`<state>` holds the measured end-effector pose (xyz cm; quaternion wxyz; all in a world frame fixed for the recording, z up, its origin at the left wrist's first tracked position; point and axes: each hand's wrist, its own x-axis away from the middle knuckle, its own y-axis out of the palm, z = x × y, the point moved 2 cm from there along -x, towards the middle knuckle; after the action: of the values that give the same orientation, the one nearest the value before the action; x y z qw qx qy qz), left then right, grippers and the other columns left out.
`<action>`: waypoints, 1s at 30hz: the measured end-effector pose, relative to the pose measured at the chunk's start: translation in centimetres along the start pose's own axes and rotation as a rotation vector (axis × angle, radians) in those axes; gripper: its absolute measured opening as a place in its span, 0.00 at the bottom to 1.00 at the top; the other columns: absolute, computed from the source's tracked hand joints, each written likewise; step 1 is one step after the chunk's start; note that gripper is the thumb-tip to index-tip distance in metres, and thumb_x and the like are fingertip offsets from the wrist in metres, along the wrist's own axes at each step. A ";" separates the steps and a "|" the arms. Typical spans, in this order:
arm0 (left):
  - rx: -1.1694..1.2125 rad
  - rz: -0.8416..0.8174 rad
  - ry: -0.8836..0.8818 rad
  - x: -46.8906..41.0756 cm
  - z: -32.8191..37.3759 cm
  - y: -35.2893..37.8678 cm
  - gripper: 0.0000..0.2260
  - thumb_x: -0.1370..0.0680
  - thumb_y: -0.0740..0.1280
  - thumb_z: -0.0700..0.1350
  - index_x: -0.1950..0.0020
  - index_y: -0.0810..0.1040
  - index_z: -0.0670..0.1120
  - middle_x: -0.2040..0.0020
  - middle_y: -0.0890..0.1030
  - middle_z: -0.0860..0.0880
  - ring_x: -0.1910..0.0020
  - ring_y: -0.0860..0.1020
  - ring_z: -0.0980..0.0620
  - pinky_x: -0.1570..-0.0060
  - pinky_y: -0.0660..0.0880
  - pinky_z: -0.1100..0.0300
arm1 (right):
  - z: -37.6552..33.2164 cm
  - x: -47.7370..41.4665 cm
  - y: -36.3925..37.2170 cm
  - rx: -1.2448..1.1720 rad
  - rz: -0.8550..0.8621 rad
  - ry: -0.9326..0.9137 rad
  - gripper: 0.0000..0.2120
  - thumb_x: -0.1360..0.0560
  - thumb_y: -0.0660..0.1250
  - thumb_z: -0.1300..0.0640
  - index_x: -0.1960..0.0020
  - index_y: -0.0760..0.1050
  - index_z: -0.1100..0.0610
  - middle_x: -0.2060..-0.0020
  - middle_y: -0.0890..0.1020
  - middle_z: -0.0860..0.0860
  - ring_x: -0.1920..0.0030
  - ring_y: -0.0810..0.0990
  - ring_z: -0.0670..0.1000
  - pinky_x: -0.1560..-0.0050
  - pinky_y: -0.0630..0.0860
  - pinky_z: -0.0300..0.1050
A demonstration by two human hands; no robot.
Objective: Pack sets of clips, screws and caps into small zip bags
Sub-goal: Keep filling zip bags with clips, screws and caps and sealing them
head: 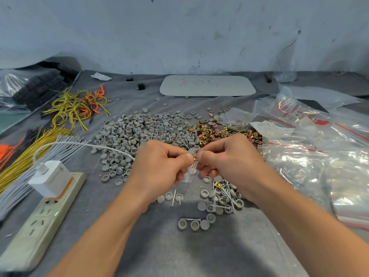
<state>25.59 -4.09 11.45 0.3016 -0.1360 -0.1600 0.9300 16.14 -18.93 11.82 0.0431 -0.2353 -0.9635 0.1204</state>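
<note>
From my feed, the work surface is a grey cloth (159, 246) running back to a scuffed pale wall (179, 27). At far left I see a beige power strip (38, 222) with a white charger (51, 180) plugged in, and bundles of yellow wires (71, 108) behind it. Next comes the big heap of grey caps (137, 128), then screws (185, 141) scattered into it. In the middle, the left hand (159, 166) and right hand (229, 158) meet, both pinched closed on a small zip bag (190, 170), with a brass clip (195, 156) caught between the thumb tips right at the bag's top edge. I think the clip sits at the bag's mouth, though the fingers cover most of the bag. Beyond the right hand lies the pile of brass clips (221, 132), and a stack of clear zip bags (319, 156) runs off the right edge.
</note>
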 end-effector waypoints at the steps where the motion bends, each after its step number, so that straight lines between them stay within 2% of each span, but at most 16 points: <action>1: -0.010 0.002 0.009 0.0 -0.1 0.0 0.10 0.23 0.75 0.40 0.64 0.87 0.48 0.71 0.82 0.46 0.74 0.79 0.52 0.72 0.75 0.62 | 0.1 -0.1 0.1 0.009 0.003 0.015 0.10 0.25 0.73 0.64 0.63 0.86 0.57 0.68 0.86 0.56 0.67 0.87 0.54 0.68 0.78 0.39; 4: 0.063 0.022 -0.004 0.0 -0.2 0.2 0.10 0.23 0.75 0.38 0.63 0.88 0.49 0.70 0.83 0.47 0.73 0.80 0.54 0.72 0.76 0.65 | 0.2 -0.3 0.2 0.027 0.043 0.044 0.09 0.25 0.72 0.63 0.62 0.87 0.54 0.68 0.86 0.55 0.67 0.86 0.52 0.66 0.78 0.41; 6: 0.130 0.122 0.015 -0.2 -0.1 0.2 0.10 0.24 0.76 0.37 0.61 0.88 0.52 0.68 0.85 0.48 0.71 0.82 0.51 0.69 0.79 0.62 | 0.2 -0.3 0.2 -0.017 0.088 0.087 0.08 0.25 0.72 0.63 0.61 0.86 0.56 0.68 0.86 0.55 0.68 0.85 0.51 0.65 0.79 0.42; 8: 0.134 0.244 0.102 -0.1 0.1 0.2 0.12 0.25 0.77 0.39 0.57 0.88 0.58 0.63 0.87 0.52 0.64 0.86 0.52 0.62 0.82 0.60 | 0.3 -0.2 0.6 -0.161 0.081 0.183 0.06 0.24 0.71 0.65 0.58 0.85 0.60 0.65 0.87 0.58 0.69 0.85 0.52 0.66 0.80 0.41; 10: 0.090 0.280 0.199 0.3 0.6 0.8 0.15 0.24 0.77 0.41 0.52 0.87 0.64 0.56 0.87 0.61 0.52 0.86 0.60 0.51 0.81 0.66 | 0.1 0.1 1.4 -0.394 -0.024 0.260 0.05 0.23 0.68 0.67 0.54 0.83 0.65 0.62 0.87 0.61 0.66 0.86 0.54 0.66 0.81 0.41; 11: 0.074 0.276 0.231 0.5 0.8 1.2 0.17 0.24 0.76 0.42 0.50 0.86 0.67 0.53 0.86 0.65 0.46 0.84 0.64 0.47 0.79 0.68 | -0.1 0.2 1.8 -0.514 -0.084 0.273 0.07 0.23 0.66 0.68 0.56 0.84 0.65 0.64 0.86 0.60 0.67 0.86 0.54 0.66 0.81 0.41; 14: 0.010 0.195 0.273 0.8 1.1 2.1 0.17 0.22 0.70 0.47 0.43 0.82 0.71 0.46 0.83 0.70 0.40 0.79 0.69 0.40 0.74 0.72 | -0.3 0.2 2.2 -0.732 -0.163 0.266 0.12 0.24 0.67 0.67 0.63 0.86 0.60 0.69 0.78 0.55 0.70 0.81 0.50 0.65 0.82 0.43; 16: -0.118 0.155 0.300 0.6 0.7 2.1 0.20 0.19 0.68 0.46 0.31 0.78 0.66 0.42 0.83 0.67 0.41 0.78 0.72 0.40 0.71 0.76 | -0.2 0.2 2.1 -0.790 -0.174 0.282 0.12 0.22 0.68 0.65 0.62 0.86 0.59 0.64 0.76 0.57 0.67 0.80 0.51 0.63 0.84 0.46; 18: -0.238 0.103 0.287 0.4 0.5 1.9 0.22 0.17 0.65 0.45 0.24 0.72 0.63 0.39 0.82 0.66 0.39 0.75 0.75 0.40 0.68 0.78 | 0.3 0.1 2.0 -0.790 -0.187 0.292 0.13 0.21 0.68 0.63 0.61 0.87 0.58 0.61 0.79 0.58 0.65 0.81 0.52 0.62 0.84 0.47; 19: -0.228 0.042 0.269 0.4 0.4 2.0 0.24 0.16 0.64 0.44 0.23 0.70 0.62 0.37 0.81 0.65 0.37 0.74 0.75 0.37 0.68 0.76 | 0.5 0.1 2.0 -0.776 -0.190 0.299 0.14 0.20 0.68 0.63 0.62 0.87 0.59 0.61 0.81 0.58 0.66 0.82 0.52 0.63 0.83 0.45; 21: -0.031 -0.113 0.171 0.3 0.4 2.1 0.27 0.19 0.63 0.43 0.21 0.68 0.61 0.32 0.79 0.63 0.32 0.72 0.71 0.30 0.68 0.69 | 1.1 0.0 1.9 -0.771 -0.160 0.333 0.15 0.20 0.68 0.63 0.63 0.87 0.60 0.64 0.83 0.58 0.69 0.82 0.50 0.68 0.81 0.41; 23: 0.033 -0.076 0.092 0.1 0.2 1.7 0.26 0.21 0.63 0.49 0.23 0.69 0.63 0.29 0.76 0.64 0.29 0.71 0.69 0.26 0.67 0.60 | 1.4 -0.4 1.3 -0.740 -0.059 0.371 0.14 0.19 0.67 0.63 0.61 0.86 0.63 0.66 0.84 0.58 0.72 0.82 0.49 0.72 0.79 0.38; 24: -0.100 0.033 0.091 0.0 -0.1 1.4 0.23 0.21 0.62 0.55 0.25 0.71 0.63 0.31 0.78 0.64 0.31 0.73 0.66 0.28 0.69 0.55 | 1.7 -0.7 0.7 -0.643 0.010 0.361 0.12 0.19 0.67 0.63 0.58 0.86 0.64 0.67 0.85 0.57 0.73 0.81 0.48 0.74 0.77 0.37; 26: -0.526 0.231 0.126 0.3 -0.3 1.2 0.18 0.23 0.61 0.65 0.37 0.77 0.62 0.48 0.81 0.63 0.45 0.78 0.59 0.42 0.74 0.52 | 1.9 -1.4 -0.5 -0.321 0.108 0.281 0.10 0.19 0.67 0.62 0.56 0.85 0.62 0.68 0.85 0.56 0.74 0.79 0.47 0.76 0.72 0.36; 28: -0.816 0.253 0.162 0.6 -0.1 2.2 0.16 0.27 0.65 0.69 0.50 0.77 0.60 0.60 0.76 0.62 0.55 0.74 0.55 0.52 0.66 0.55 | 1.9 -1.6 -0.8 -0.085 0.119 0.225 0.11 0.20 0.67 0.62 0.59 0.85 0.59 0.69 0.86 0.55 0.75 0.77 0.47 0.76 0.70 0.37; 30: -0.968 0.218 0.187 0.4 -0.2 3.3 0.14 0.29 0.71 0.66 0.54 0.78 0.57 0.61 0.79 0.58 0.55 0.76 0.52 0.53 0.62 0.54 | 2.1 -1.7 -0.3 0.048 0.104 0.209 0.12 0.20 0.68 0.60 0.60 0.85 0.58 0.69 0.86 0.55 0.74 0.78 0.47 0.73 0.71 0.39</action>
<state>23.66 -6.36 9.93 0.1180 -0.3589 -0.5299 0.7593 17.22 -20.48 9.79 0.1424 -0.2953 -0.9371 0.1202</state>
